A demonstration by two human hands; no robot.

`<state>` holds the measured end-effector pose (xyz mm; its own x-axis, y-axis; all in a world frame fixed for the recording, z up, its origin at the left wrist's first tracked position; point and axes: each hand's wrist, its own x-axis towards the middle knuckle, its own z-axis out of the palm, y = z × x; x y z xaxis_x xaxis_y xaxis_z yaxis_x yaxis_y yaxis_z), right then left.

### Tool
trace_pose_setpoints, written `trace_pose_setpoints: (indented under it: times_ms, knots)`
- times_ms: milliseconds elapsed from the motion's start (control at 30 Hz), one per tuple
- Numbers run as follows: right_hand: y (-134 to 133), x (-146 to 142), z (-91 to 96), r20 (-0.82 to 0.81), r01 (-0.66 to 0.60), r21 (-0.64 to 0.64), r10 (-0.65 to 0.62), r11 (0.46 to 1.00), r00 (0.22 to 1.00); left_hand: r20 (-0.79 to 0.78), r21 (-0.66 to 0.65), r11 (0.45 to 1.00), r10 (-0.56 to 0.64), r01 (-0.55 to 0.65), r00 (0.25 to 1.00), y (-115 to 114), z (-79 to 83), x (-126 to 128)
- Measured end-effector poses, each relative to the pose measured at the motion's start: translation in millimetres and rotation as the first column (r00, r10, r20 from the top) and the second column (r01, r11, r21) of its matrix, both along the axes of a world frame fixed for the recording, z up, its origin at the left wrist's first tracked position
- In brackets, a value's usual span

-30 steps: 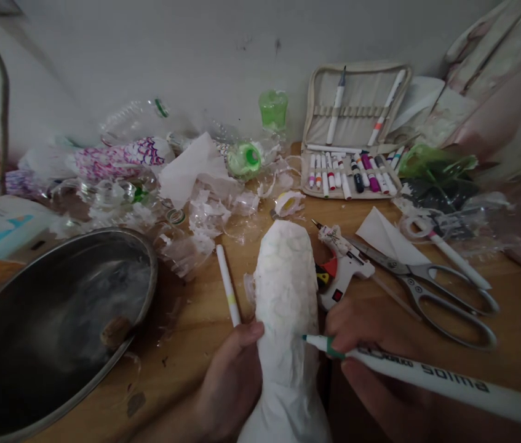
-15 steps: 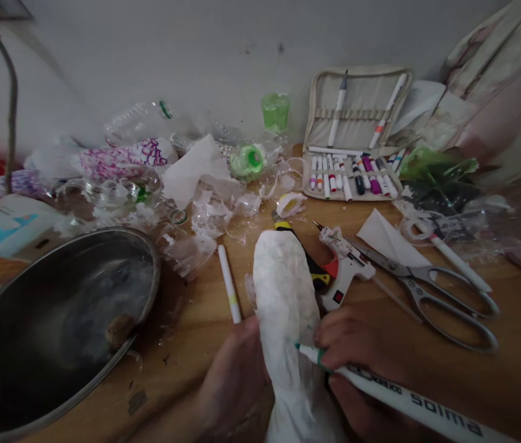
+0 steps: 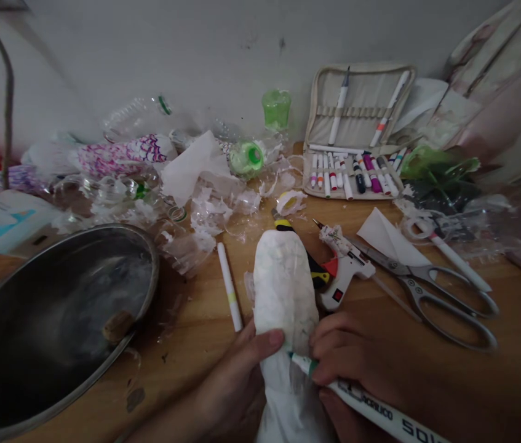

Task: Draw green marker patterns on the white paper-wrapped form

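A white, paper-covered, rounded form (image 3: 284, 283) stretches toward me and narrows near the bottom edge. My left hand (image 3: 242, 375) is wrapped round its left side, thumb pressed on top. In my right hand (image 3: 357, 357) is a white marker (image 3: 375, 409) with a green tip, and the tip touches the form's surface near my left thumb. Faint greenish marks show on the white paper. Just beyond the form lie a white glue gun (image 3: 346, 271) and a yellow-and-black handled tool (image 3: 318, 274), partly hidden behind it.
Large scissors (image 3: 419, 286) lie at the right. A metal basin (image 3: 149, 271) holding a brown lump (image 3: 119, 326) stands at the left. Another marker (image 3: 229, 286) lies between. Farther back are an open marker case (image 3: 357, 194), a green cup (image 3: 276, 109) and plastic scraps (image 3: 214, 206).
My left thumb has come up onto the top of the white form. The marker tip has shifted slightly down and left along the paper, with my right hand following.
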<state>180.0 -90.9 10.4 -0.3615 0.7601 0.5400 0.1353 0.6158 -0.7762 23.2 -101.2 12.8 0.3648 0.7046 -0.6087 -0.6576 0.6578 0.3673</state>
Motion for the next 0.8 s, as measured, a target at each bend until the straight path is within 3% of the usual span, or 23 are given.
trace_pose_setpoints:
  times_ms: [133,300,500,700,800]
  knots:
    - [2.2,2.3,7.2,-0.056,0.046,-0.036,-0.048,0.998,0.997,-0.021,-0.029,0.999,-0.031,0.031,0.999,0.9,1.5,-2.3]
    - [10.9,6.4,17.4,-0.084,-0.021,-0.096,0.013,0.995,0.996,0.007,0.000,0.998,-0.070,0.070,0.998,0.5,1.8,-4.0]
    - [12.7,8.3,19.9,-0.118,0.012,-0.186,-0.035,0.983,0.992,0.057,0.053,0.996,-0.073,0.070,0.996,-2.4,0.7,-8.6]
    - [15.2,10.8,13.9,-0.059,-0.016,-0.027,0.014,1.000,0.998,0.110,0.023,0.994,-0.110,0.108,0.988,-1.3,-3.2,-9.4]
    - [12.6,6.8,5.9,-0.102,0.028,-0.012,-0.029,1.000,0.994,0.128,0.014,0.993,-0.121,0.120,0.984,-0.7,-2.5,-8.1]
